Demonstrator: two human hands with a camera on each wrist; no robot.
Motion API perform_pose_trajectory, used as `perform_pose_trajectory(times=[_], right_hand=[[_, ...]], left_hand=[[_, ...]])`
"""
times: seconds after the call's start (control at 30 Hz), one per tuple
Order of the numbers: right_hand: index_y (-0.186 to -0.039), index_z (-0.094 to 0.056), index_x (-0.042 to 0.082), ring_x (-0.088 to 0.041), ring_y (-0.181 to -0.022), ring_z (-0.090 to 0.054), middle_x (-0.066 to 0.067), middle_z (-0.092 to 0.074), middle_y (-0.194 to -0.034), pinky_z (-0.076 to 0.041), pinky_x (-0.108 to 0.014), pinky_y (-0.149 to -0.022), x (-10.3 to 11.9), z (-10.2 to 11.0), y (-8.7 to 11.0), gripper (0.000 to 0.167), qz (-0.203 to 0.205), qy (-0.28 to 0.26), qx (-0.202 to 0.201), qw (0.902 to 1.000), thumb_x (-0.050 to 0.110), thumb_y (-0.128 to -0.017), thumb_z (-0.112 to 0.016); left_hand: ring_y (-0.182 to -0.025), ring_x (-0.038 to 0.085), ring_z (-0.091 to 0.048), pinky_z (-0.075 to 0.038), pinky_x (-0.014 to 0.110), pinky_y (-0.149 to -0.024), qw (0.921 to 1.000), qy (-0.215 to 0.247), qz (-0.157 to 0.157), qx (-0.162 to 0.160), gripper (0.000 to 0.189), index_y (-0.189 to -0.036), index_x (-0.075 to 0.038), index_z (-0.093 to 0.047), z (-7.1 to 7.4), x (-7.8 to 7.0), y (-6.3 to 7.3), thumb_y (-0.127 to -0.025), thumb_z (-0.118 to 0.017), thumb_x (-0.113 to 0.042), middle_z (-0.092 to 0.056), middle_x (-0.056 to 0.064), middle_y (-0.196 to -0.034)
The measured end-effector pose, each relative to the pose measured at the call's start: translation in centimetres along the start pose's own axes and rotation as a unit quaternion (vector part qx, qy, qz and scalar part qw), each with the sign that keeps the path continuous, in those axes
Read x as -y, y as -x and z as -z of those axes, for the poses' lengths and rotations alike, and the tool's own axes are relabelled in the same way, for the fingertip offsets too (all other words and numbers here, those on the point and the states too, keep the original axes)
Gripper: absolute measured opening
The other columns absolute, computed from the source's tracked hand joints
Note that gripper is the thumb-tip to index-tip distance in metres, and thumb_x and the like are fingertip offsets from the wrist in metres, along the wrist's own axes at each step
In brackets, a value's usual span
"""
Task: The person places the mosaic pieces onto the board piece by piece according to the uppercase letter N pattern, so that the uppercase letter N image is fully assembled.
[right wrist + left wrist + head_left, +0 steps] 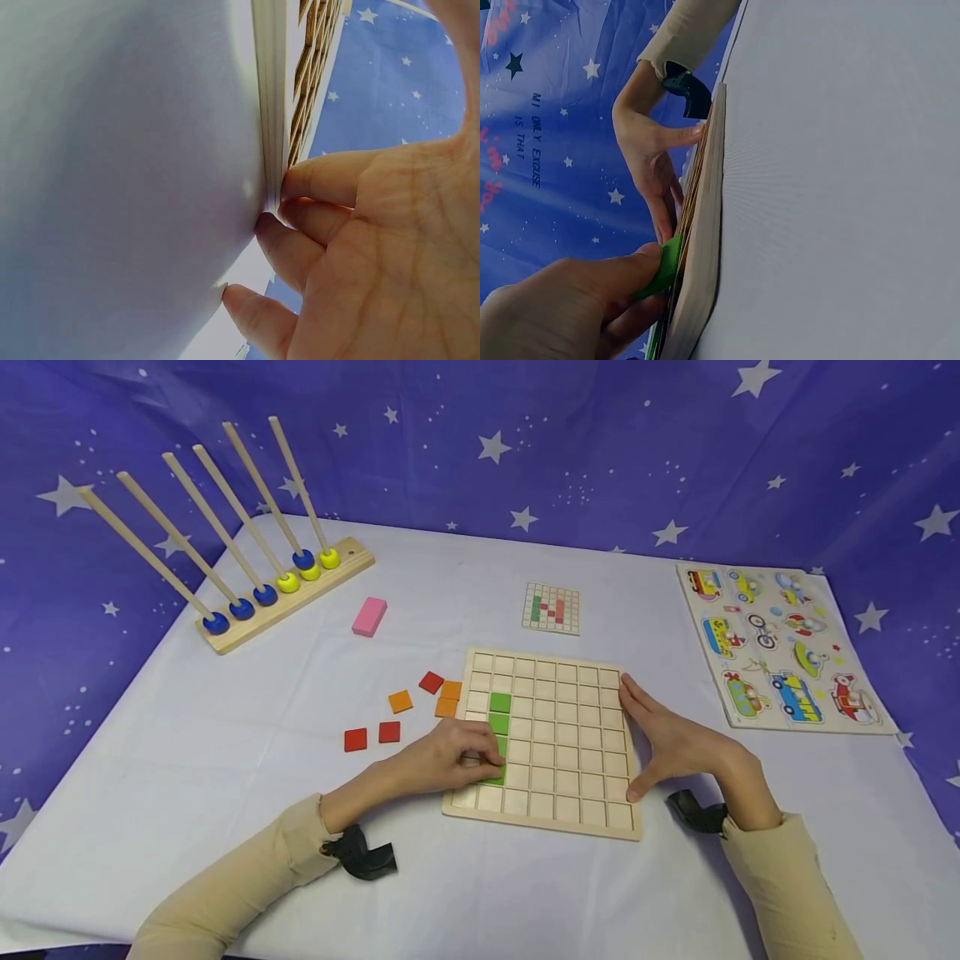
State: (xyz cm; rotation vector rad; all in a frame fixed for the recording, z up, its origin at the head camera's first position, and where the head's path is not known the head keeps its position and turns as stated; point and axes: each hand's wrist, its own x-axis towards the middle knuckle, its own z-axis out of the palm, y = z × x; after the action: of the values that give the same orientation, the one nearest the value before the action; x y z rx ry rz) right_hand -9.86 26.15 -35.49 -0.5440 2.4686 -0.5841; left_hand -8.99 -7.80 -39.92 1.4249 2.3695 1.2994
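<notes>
A wooden grid board point(543, 827) lies on the white-covered table. My left hand point(450, 758) reaches over its left side and pinches a green square tile point(660, 268) between thumb and fingers, tilted against the board in the left wrist view. Green tiles point(500, 702) stand in a column in the second row of cells from the left, partly hidden by the fingers. At the board's right edge is my right hand point(671, 739), thumb and fingers spread wide and touching the rim. In the right wrist view its fingertips point(274, 236) meet the edge.
Loose red tiles point(356, 740) and orange tiles point(401, 702) lie left of the board. A small pattern card point(551, 625) sits behind it, a pink block point(369, 617) further left. A peg abacus point(277, 616) stands back left; a picture puzzle point(783, 697) lies at right.
</notes>
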Motion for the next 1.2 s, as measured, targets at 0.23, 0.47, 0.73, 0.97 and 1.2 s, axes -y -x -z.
perform_pose_trajectory(times=[0.23,0.47,0.73,0.97,1.2], right_hand=[[-0.150,0.002,-0.007,-0.041,-0.147,0.006,-0.018,0.016,-0.159,-0.015,-0.061,-0.112,0.0,0.1,0.0,0.148,0.001,-0.001,0.000,1.0000,0.050,-0.050,-0.091],[-0.150,0.003,-0.007,-0.041,-0.147,0.006,-0.017,0.017,-0.160,-0.014,-0.061,-0.113,0.0,-0.1,0.0,0.149,-0.007,-0.002,0.002,1.0000,0.052,-0.049,-0.090],[-0.151,0.003,-0.005,-0.039,-0.148,0.006,-0.016,0.017,-0.160,-0.014,-0.061,-0.113,0.0,-0.1,-0.1,0.150,-0.008,0.007,0.003,0.9999,0.054,-0.048,-0.089],[-0.150,0.003,-0.006,-0.040,-0.148,0.006,-0.016,0.017,-0.160,-0.014,-0.061,-0.113,-0.1,0.0,0.0,0.149,-0.008,0.002,0.004,1.0000,0.051,-0.049,-0.090],[-0.150,0.004,-0.006,-0.039,-0.147,0.007,-0.016,0.018,-0.160,-0.014,-0.061,-0.113,-0.1,0.1,-0.1,0.150,-0.003,-0.001,0.004,1.0000,0.051,-0.049,-0.090]], left_hand=[[-0.069,0.003,-0.050,-0.042,0.013,-0.064,0.9987,-0.050,0.005,-0.001,0.005,-0.078,-0.013,-0.074,0.0,-0.1,0.0,-0.083,-0.075,-0.015,-0.052,-0.004,-0.079],[-0.074,0.010,-0.051,-0.042,0.020,-0.063,0.9859,-0.134,0.046,-0.089,0.016,-0.092,-0.010,-0.074,1.5,1.6,0.3,-0.081,-0.077,-0.021,-0.059,0.000,-0.086],[-0.096,0.023,-0.053,-0.043,0.039,-0.081,0.9594,-0.160,0.170,-0.159,0.032,-0.108,-0.004,-0.072,6.3,5.2,2.2,-0.081,-0.077,-0.020,-0.061,0.010,-0.103],[-0.107,0.026,-0.051,-0.041,0.045,-0.094,0.9653,-0.134,0.203,-0.095,0.031,-0.113,-0.008,-0.070,7.7,6.4,2.8,-0.086,-0.072,-0.024,-0.058,0.010,-0.111],[-0.089,0.021,-0.061,-0.049,0.038,-0.085,0.9567,-0.104,0.214,-0.168,0.016,-0.098,-0.008,-0.063,8.0,6.7,3.1,-0.085,-0.072,-0.010,-0.068,0.007,-0.093]])
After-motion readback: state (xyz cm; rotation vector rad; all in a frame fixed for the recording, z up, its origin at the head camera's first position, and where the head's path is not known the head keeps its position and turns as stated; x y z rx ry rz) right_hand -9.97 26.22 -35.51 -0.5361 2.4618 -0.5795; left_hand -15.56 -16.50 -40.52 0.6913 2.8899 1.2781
